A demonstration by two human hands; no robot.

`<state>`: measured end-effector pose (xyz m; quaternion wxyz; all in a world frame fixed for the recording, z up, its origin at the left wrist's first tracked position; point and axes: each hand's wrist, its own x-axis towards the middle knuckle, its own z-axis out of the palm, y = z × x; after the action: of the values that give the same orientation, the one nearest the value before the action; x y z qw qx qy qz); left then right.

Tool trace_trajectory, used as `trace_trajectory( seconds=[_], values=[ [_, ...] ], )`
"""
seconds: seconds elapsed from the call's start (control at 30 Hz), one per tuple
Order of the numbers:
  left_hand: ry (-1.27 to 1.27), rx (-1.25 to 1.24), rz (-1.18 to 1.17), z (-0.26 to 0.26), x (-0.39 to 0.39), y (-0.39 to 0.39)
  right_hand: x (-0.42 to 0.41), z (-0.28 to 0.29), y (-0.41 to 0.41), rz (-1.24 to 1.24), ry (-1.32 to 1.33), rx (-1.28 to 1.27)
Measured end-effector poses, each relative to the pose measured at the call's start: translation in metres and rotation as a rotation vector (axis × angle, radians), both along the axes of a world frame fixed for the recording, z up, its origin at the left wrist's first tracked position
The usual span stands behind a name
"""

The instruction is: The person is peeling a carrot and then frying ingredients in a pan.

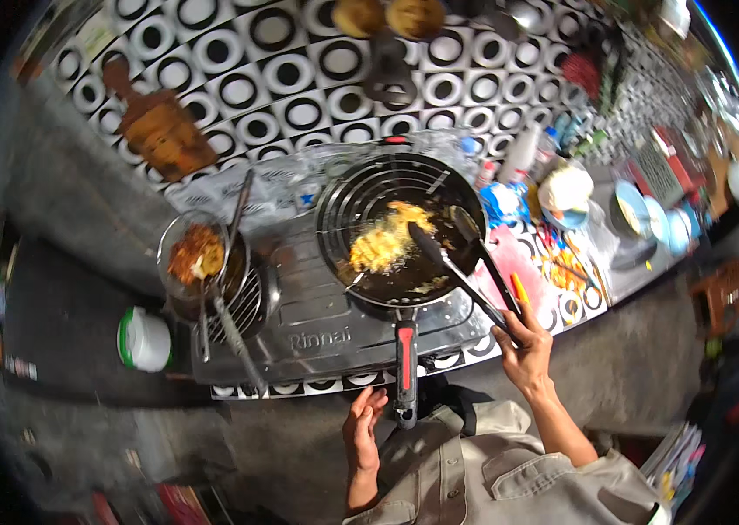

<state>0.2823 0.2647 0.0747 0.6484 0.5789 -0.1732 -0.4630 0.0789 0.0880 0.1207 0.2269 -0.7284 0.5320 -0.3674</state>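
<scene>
My right hand (522, 344) grips the rear ends of black-tipped tongs (468, 282), whose two arms reach into a frying pan (402, 306). One tip touches or lies right beside a golden fried piece (379, 246) in bubbling oil; the other tip is near the pan's right side. A round wire rack covers the pan's upper left part. The pan stands on a Rinnai gas stove (320, 338), its black and red handle (407, 367) pointing towards me. Left of that handle, my left hand (364, 420) is raised with nothing in it, fingers partly apart.
At the stove's left, a strainer (161, 252) of browned food rests over a dark pot, with utensils beside it. A white tub (150, 340) stands farther left. A pink cutting board (507, 262), peelings, bowls (632, 207) and bottles lie to the right. A wooden board (169, 134) leans against the tiles.
</scene>
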Motion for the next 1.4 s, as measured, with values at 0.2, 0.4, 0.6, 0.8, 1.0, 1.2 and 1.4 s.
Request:
trace_trajectory(
  seconds=[0.2, 0.4, 0.6, 0.8, 1.0, 1.2, 1.4],
  values=[
    [0.143, 0.053, -0.028, -0.034, 0.004, 0.023, 0.012, 0.001, 0.018, -0.012, -0.085, 0.006],
    [-0.154, 0.135, 0.066, 0.008, 0.034, 0.025, 0.051, 0.051, 0.033, 0.200, 0.001, -0.128],
    [-0.153, -0.093, 0.100, 0.053, 0.044, 0.015, 0.122, 0.078, 0.041, 0.501, -0.047, -0.104],
    [-0.238, -0.052, 0.347, 0.050, 0.049, 0.049, 0.252, 0.046, 0.026, 0.723, 0.188, -0.092],
    [-0.299, 0.086, 0.565, 0.031, 0.077, 0.091, 0.391, 0.018, 0.034, 0.746, 0.491, -0.055],
    [-0.019, 0.099, 0.400, -0.008, 0.044, 0.094, 0.432, -0.013, 0.043, 0.764, 0.421, 0.128],
    [0.376, -0.013, -0.048, -0.003, 0.011, 0.043, 0.421, 0.006, 0.020, 0.758, 0.474, 0.147]
  ],
)
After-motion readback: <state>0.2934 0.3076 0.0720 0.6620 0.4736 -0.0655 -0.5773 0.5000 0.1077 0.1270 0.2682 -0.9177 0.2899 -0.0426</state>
